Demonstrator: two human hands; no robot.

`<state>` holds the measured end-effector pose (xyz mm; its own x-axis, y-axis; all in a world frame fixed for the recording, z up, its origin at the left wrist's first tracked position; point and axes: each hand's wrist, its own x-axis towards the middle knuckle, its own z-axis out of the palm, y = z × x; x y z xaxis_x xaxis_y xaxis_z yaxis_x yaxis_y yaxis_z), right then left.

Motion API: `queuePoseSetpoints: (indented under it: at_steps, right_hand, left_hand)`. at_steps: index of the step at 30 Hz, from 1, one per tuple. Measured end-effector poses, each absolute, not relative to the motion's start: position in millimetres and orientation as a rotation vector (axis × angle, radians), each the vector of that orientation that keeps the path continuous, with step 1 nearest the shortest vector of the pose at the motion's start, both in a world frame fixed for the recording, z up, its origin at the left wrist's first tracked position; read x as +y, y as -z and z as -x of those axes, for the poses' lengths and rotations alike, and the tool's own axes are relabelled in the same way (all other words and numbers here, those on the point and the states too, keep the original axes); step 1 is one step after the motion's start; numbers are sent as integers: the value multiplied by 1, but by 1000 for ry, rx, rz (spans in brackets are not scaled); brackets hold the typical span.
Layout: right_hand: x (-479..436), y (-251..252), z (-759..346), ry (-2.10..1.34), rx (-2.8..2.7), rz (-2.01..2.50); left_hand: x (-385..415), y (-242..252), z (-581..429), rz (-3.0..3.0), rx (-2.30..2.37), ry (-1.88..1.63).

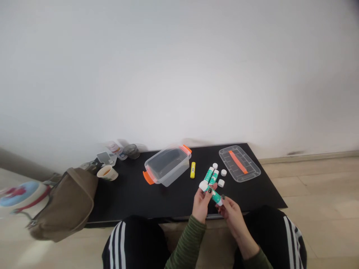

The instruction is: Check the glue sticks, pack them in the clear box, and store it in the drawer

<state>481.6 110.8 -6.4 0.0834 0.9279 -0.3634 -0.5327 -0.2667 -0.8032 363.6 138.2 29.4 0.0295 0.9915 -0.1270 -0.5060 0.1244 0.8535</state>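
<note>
Green-and-white tube (216, 197) sits below and right of centre in my view, slanting down to the right between both hands. With the left hand (200, 203) I grip its upper part, thumb on top; with the right hand (231, 216) I pinch its lower end between thumb and fingers. A white cap (203, 185) shows at its upper-left end, by my left fingers; I cannot tell whether it is seated on the tube.

Just above my hands in the frame, a second tube (208, 175) and a third tube (214, 177) lie side by side on the black table (126, 201). Around them I see three loose caps: a far cap (215, 165), a middle cap (223, 172) and a near cap (221, 183). Left of these lies a yellow stick (192, 170), and farther left, near the frame's centre, a clear box (176, 175) with orange clips. Right of centre I have its clear lid (251, 168), with an orange strip (238, 162) across it. Toward the left, a paper cup (112, 174) holds amber liquid, near a brown bag (66, 205) at lower left
</note>
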Motion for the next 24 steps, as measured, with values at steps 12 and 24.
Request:
queuePoseSetpoints:
  at_steps: [12, 24]
  right_hand:
    - [108, 12, -476, -1463, -641, 1094]
    - [124, 60, -527, -774, -629, 1508]
  left_hand:
    - [139, -16, -358, -757, 1001, -1308]
    - [242, 40, -306, -1710, 1928, -978]
